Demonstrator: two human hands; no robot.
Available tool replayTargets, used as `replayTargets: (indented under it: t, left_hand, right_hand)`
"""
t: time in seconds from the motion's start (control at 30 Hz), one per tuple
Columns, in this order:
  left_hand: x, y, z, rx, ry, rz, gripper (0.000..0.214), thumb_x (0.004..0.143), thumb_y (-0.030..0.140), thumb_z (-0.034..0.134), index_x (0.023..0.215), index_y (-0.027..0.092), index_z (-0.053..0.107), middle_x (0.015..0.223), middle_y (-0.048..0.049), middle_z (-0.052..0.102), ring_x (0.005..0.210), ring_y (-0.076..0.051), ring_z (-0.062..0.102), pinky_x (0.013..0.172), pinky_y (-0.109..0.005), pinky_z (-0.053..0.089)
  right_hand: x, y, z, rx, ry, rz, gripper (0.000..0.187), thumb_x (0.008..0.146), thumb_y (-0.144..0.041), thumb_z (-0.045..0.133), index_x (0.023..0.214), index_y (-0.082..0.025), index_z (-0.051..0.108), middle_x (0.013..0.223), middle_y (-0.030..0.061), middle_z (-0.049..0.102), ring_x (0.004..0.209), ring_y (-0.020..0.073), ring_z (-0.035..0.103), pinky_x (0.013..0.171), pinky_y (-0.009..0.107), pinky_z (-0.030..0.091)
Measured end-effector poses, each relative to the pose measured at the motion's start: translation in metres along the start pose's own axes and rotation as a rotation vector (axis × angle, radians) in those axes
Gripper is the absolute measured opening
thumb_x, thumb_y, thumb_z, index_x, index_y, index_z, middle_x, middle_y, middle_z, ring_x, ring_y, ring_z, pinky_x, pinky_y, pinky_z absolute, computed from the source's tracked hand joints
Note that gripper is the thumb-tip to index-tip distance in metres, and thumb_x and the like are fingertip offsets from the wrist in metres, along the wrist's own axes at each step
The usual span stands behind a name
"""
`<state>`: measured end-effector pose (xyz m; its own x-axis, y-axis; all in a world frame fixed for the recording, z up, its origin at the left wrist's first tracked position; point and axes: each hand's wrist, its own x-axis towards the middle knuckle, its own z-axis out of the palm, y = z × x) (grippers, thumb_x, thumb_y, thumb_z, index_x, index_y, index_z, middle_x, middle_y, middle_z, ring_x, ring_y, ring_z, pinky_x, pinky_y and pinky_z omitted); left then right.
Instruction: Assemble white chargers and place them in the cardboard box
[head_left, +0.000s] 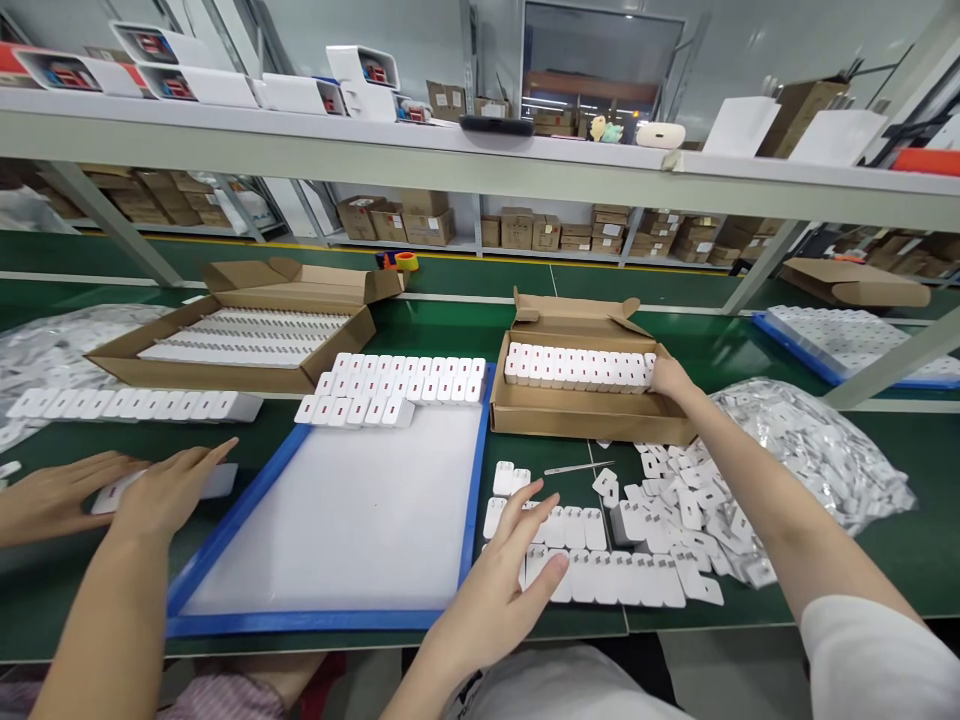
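My left hand is open, fingers spread, above the left end of rows of small white plastic pieces on the green table. It covers some of them. My right hand reaches into an open cardboard box, its fingers closed at the right end of a standing row of white plastic pieces with small red marks. Its fingertips are partly hidden. Metal tweezers lie between the box and the rows. Loose white pieces are heaped to the right.
A blue-edged white tray holds similar pieces at its far end. Left of it, a co-worker's hands handle white pieces. Another cardboard box stands behind them. A filled clear plastic bag lies right, below a shelf beam.
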<state>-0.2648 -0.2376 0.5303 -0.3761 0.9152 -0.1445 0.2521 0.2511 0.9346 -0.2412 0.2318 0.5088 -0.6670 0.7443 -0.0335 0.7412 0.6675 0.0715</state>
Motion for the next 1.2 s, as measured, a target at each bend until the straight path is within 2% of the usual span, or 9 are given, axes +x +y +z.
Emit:
replayTargets:
  t: [0.23,0.43,0.7,0.87,0.97,1.03,1.1,1.2]
  left_hand:
    - [0.001,0.001,0.000,-0.011,0.007,0.035,0.053,0.098,0.048,0.046,0.150,0.040,0.038,0.164,-0.0057,0.017,0.117,-0.028,0.060,0.061,-0.026,0.057]
    - [0.002,-0.004,0.002,-0.011,0.038,0.055,0.054,0.097,0.046,0.050,0.149,0.040,0.040,0.164,-0.0070,0.021,0.110,-0.026,0.063,0.060,-0.027,0.059]
    - [0.002,0.001,0.002,0.014,-0.010,-0.005,0.055,0.097,0.050,0.046,0.151,0.041,0.035,0.165,-0.0052,0.015,0.113,-0.027,0.062,0.061,-0.026,0.057]
    - [0.001,0.000,0.001,0.027,0.018,0.012,0.054,0.098,0.048,0.047,0.150,0.041,0.036,0.164,-0.0065,0.017,0.118,-0.029,0.060,0.062,-0.027,0.058]
    - [-0.002,-0.002,-0.001,0.030,0.010,0.002,0.054,0.098,0.047,0.046,0.150,0.039,0.036,0.165,-0.0055,0.014,0.133,-0.033,0.048,0.063,-0.025,0.059]
    - [-0.004,-0.003,-0.003,0.039,0.014,-0.011,0.053,0.099,0.047,0.045,0.150,0.038,0.036,0.165,-0.0043,0.013,0.143,-0.035,0.035,0.067,-0.024,0.060]
    - [-0.005,-0.004,-0.003,0.047,0.049,-0.015,0.052,0.099,0.046,0.045,0.150,0.039,0.036,0.164,-0.0030,0.014,0.145,-0.034,0.031,0.074,-0.025,0.060]
    - [-0.003,-0.002,-0.004,0.025,0.123,-0.009,0.048,0.100,0.046,0.043,0.147,0.038,0.040,0.162,-0.0028,0.020,0.139,-0.030,0.041,0.080,-0.028,0.059]
  right_hand:
    - [-0.005,0.014,-0.004,-0.116,-0.091,-0.086,0.035,0.095,-0.035,0.062,0.123,-0.014,0.059,0.124,0.0114,0.060,0.107,0.0231,0.062,0.091,0.044,0.054]
    - [-0.010,0.011,0.001,-0.216,-0.034,-0.148,0.037,0.094,-0.034,0.063,0.124,-0.014,0.058,0.129,0.0118,0.058,0.114,0.0254,0.059,0.095,0.047,0.052]
    - [-0.013,0.009,-0.006,-0.218,0.024,-0.173,0.036,0.094,-0.034,0.064,0.123,-0.014,0.059,0.128,0.0117,0.059,0.116,0.0261,0.059,0.098,0.049,0.050]
    - [-0.027,0.008,-0.027,-0.127,0.092,-0.164,0.035,0.093,-0.034,0.064,0.123,-0.015,0.060,0.130,0.0106,0.058,0.120,0.0273,0.056,0.101,0.052,0.047]
    - [-0.051,0.016,-0.047,-0.030,0.139,-0.179,0.037,0.095,-0.032,0.059,0.126,-0.013,0.057,0.133,0.0140,0.055,0.124,0.0299,0.052,0.105,0.054,0.042]
    - [-0.078,0.021,-0.056,0.054,0.118,-0.230,0.037,0.100,-0.033,0.048,0.128,-0.010,0.055,0.130,0.0182,0.058,0.120,0.0303,0.054,0.103,0.049,0.043]
    - [-0.111,0.023,-0.058,0.144,0.002,-0.335,0.041,0.101,-0.038,0.041,0.127,-0.012,0.057,0.124,0.0165,0.063,0.110,0.0277,0.061,0.095,0.041,0.048]
    - [-0.162,0.017,-0.048,0.250,-0.262,-0.513,0.043,0.094,-0.050,0.053,0.122,-0.020,0.064,0.118,0.0071,0.069,0.099,0.0231,0.066,0.084,0.032,0.054]
